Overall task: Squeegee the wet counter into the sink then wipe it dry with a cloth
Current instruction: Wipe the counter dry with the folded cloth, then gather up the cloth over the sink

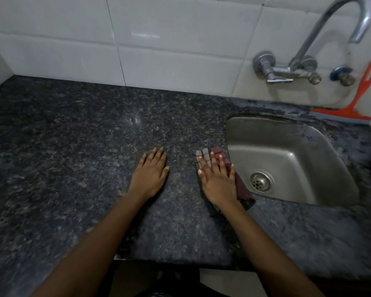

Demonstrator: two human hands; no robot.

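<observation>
Both hands lay flat on the dark speckled granite counter (73,146) near the middle of the frame. The left hand (151,174) was open, palm down, fingers spread and pressed on bare stone, gripping nothing. The right hand (217,181) was likewise open with its fingers stretched out, flattened on a cloth (241,187) that lay at the counter's edge just beside the left rim of the sink; the cloth was maroon, with a grey checked patch showing past the fingertips, and its lower right corner stuck out beneath the wrist. The stainless steel sink (287,142) filled the right centre of the frame, its round drain strainer (261,181) near the lower left of the basin. The red squeegee (360,99) stood at the far right, well apart from both hands, its blade resting on the counter strip behind the sink and its looped handle leaning up against the white tiled wall (159,39). A chrome wall-mounted faucet (308,43) arched across the upper right, with a second small tap (343,76) with a blue collar beside it. The stone behind the sink looked blotchy. No brand, label or writing could be read on anything.
</observation>
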